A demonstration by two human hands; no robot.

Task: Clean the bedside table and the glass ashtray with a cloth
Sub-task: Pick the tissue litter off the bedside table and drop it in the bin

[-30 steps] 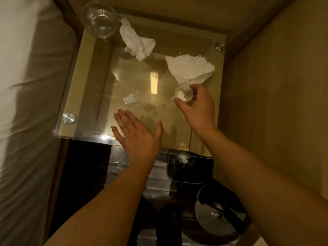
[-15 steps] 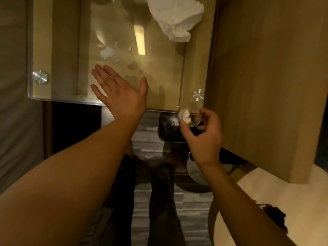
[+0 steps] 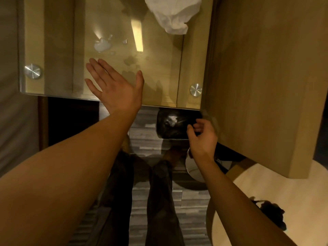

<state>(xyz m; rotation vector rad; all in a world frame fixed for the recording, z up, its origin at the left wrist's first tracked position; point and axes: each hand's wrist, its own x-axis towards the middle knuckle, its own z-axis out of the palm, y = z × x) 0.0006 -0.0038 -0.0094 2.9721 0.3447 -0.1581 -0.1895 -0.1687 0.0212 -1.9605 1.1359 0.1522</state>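
Observation:
The bedside table (image 3: pixel 58 50) has a glass top with metal studs at its corners. A wet smear with white scraps (image 3: pixel 103 45) lies on the glass, and a crumpled white cloth (image 3: pixel 174 15) rests at the far right. My left hand (image 3: pixel 117 91) hovers flat and open over the table's near edge. My right hand (image 3: pixel 202 137) is below the table, over a black bin (image 3: pixel 170 126), fingers curled around the small glass ashtray, which barely shows behind them.
The bin holds a white scrap. A round shiny metal object (image 3: pixel 195 169) lies on the striped floor beside it. The bed (image 3: pixel 8 121) lies left, a wooden panel (image 3: pixel 266 68) right, and a pale round table (image 3: pixel 292 192) with a dark object lower right.
My right hand carried the ashtray off the table, down over the bin. My view tilted downward. The left hand stayed open above the table's front edge.

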